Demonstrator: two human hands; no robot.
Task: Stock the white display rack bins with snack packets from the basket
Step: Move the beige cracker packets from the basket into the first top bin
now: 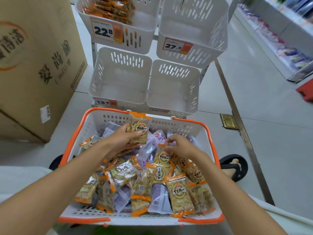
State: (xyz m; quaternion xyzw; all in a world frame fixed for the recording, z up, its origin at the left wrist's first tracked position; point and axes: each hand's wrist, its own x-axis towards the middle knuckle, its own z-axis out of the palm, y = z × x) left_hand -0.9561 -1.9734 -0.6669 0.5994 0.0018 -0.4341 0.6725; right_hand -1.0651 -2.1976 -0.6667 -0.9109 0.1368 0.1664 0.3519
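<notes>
Though my fingers cover part of it, my left grip (122, 139) is closed round a snack packet (139, 128), held up at twelve o'clock in the basket (177, 126). My right grip (179, 146) curls over the orange edge of a second packet (163, 158) at two o'clock; whether it pinches I cannot tell. Rack bins (120, 78) stand beyond, the top ones cut off.

A large cardboard box (33, 65) printed with dark characters stands at left on a pale grey tiled floor (262, 102). A metal strip (240, 131) crosses it beside a brass plate (228, 121), and a stocked white shelf (279, 43) runs along the right.
</notes>
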